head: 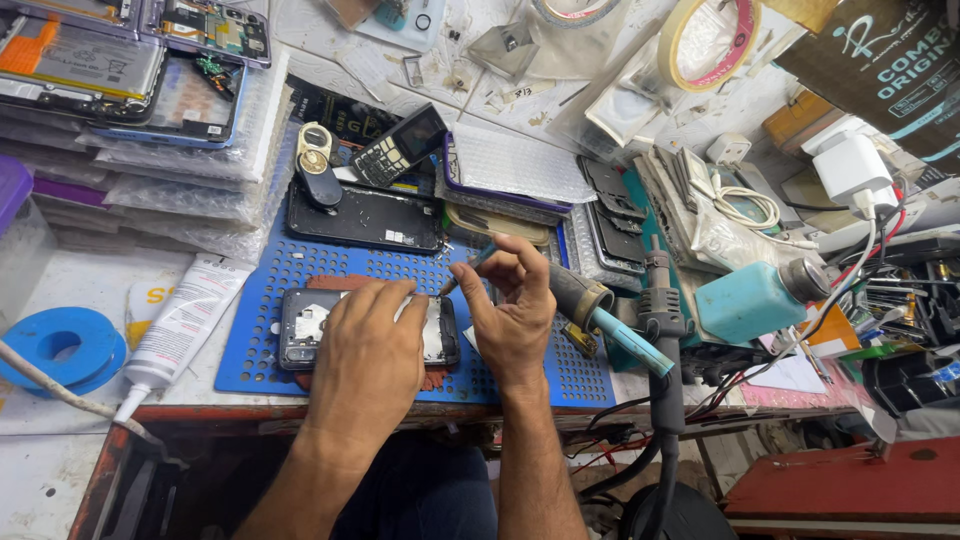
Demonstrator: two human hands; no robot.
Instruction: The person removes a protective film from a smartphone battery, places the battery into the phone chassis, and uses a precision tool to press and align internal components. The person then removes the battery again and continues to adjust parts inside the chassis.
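An opened smartphone (300,330) lies back-up on a blue perforated work mat (300,262). My left hand (368,352) lies flat across the phone's middle and pins it down. My right hand (510,305) sits just right of the phone and pinches a thin blue-handled tool (468,267) between thumb and fingers. The tool's tip points down-left toward the phone's upper right corner.
A white glue tube (180,325) and blue solder spool (62,345) lie left of the mat. Behind it are a black phone back (365,217), a keypad phone (400,145) and stacked phone parts. A hot-air handle (600,315), teal bottle (750,298), cables and tape rolls crowd the right.
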